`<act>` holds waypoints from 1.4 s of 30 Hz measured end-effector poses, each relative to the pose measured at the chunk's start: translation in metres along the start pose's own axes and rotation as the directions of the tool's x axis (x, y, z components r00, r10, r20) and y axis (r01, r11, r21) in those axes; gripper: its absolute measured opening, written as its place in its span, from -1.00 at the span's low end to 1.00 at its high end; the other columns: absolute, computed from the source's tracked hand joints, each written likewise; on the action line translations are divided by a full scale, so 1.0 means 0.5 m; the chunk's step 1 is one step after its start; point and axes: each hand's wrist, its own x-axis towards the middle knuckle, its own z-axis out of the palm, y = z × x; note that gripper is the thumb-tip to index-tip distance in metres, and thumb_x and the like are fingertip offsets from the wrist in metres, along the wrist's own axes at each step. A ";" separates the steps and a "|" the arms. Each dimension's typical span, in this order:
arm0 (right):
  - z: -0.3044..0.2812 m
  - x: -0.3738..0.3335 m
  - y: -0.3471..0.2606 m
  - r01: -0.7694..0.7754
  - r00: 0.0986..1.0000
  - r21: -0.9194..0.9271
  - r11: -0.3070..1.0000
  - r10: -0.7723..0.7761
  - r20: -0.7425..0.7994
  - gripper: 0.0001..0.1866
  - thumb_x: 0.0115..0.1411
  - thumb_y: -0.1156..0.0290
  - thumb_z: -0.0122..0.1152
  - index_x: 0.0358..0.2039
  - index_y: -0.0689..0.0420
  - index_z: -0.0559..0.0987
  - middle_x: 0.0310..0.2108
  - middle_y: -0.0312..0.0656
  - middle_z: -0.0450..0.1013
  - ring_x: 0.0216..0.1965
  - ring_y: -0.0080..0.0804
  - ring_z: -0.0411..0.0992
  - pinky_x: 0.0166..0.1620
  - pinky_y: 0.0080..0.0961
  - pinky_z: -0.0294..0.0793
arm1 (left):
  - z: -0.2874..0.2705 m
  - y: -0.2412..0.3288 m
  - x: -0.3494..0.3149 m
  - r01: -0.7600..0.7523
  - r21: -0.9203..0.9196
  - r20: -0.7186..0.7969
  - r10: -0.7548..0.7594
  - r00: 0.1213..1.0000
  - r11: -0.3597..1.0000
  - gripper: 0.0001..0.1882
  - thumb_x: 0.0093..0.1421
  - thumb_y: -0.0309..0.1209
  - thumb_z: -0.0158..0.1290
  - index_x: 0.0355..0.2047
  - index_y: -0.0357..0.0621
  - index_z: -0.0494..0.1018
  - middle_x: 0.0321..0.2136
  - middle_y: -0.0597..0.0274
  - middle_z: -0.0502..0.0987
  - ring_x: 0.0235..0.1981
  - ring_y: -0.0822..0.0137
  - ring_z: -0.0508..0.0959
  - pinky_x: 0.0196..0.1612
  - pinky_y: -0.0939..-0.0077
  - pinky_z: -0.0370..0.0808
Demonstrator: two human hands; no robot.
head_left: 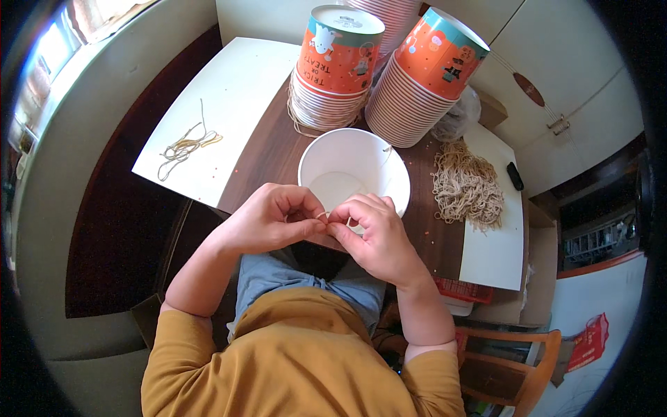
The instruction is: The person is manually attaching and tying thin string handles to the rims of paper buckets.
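The left hand (278,219) and right hand (374,231) pinch a thin pale cord (324,215) by the six o'clock rim of an open white bucket (337,149), seemingly bare inside but for a strand (388,149) near one o'clock. Knotting seems in hand; the next move likely calls for pulling snug. Upturned bucket stacks (339,73) stand at twelve and one o'clock.

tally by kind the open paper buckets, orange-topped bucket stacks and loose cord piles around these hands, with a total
Open paper bucket: 1
Orange-topped bucket stacks: 2
Loose cord piles: 2
Total: 5
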 end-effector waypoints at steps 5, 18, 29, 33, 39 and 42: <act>0.020 -0.009 -0.020 0.045 0.984 -0.308 0.950 -0.095 -0.149 -0.90 0.06 0.45 0.21 -0.41 0.07 0.47 -0.43 -0.24 0.38 -0.31 -0.24 0.37 -0.18 -0.35 0.23 | 0.007 -0.009 -0.003 -0.008 -0.091 -0.048 0.004 0.999 0.996 -0.92 0.13 -0.59 0.12 -0.36 -0.35 0.47 -0.45 0.31 0.57 -0.41 0.59 0.52 -0.33 0.69 0.48; 0.128 -0.072 -0.020 -0.079 0.881 -0.132 0.988 0.007 -0.473 -0.85 0.12 0.55 0.18 -0.28 0.21 0.47 -0.40 -0.12 0.44 -0.44 -0.16 0.50 -0.42 -0.36 0.50 | 0.080 -0.072 -0.032 -0.265 0.888 -0.144 0.773 0.617 0.377 -0.76 -0.16 -0.57 0.23 -0.43 -0.01 0.51 -0.42 0.39 0.57 -0.47 0.34 0.45 -0.29 0.44 0.32; 0.189 -0.016 0.041 0.040 0.859 -0.159 0.986 -0.115 -0.499 -0.83 0.12 0.49 0.19 -0.25 0.18 0.49 -0.42 -0.14 0.43 -0.48 -0.15 0.46 -0.41 -0.28 0.46 | 0.090 -0.123 -0.030 -0.289 -0.372 -0.647 -0.023 0.762 0.882 -0.92 0.11 -0.62 0.14 -0.39 -0.32 0.46 -0.44 0.18 0.58 -0.45 0.47 0.57 -0.34 0.62 0.56; 0.168 0.006 0.025 0.020 0.937 0.412 0.911 0.127 -0.326 -0.90 0.12 0.57 0.14 -0.32 0.26 0.53 -0.38 -0.09 0.49 -0.38 -0.22 0.51 -0.32 -0.39 0.48 | 0.066 -0.118 -0.040 -0.270 -0.390 -0.635 -0.046 0.771 0.880 -0.91 0.10 -0.61 0.16 -0.39 -0.30 0.46 -0.42 0.18 0.58 -0.42 0.48 0.56 -0.29 0.62 0.54; 0.181 0.011 0.011 -0.171 0.930 0.937 0.306 0.365 0.050 -0.83 0.23 0.51 0.11 -0.22 0.28 0.58 -0.27 -0.15 0.55 -0.30 -0.47 0.52 -0.16 -0.54 0.53 | 0.042 -0.126 -0.054 -0.242 -0.458 -0.596 -0.094 0.797 0.856 -0.90 0.11 -0.60 0.16 -0.37 -0.30 0.46 -0.41 0.15 0.58 -0.40 0.45 0.57 -0.24 0.60 0.53; 0.200 0.012 0.021 -0.181 0.907 0.984 0.012 0.388 0.162 -0.83 0.22 0.45 0.14 -0.20 0.18 0.60 -0.28 -0.21 0.56 -0.29 -0.52 0.51 -0.13 -0.54 0.51 | 0.042 -0.122 -0.053 -0.262 -0.488 -0.581 -0.085 0.809 0.833 -0.91 0.12 -0.61 0.14 -0.35 -0.31 0.46 -0.41 0.13 0.59 -0.40 0.41 0.59 -0.27 0.56 0.56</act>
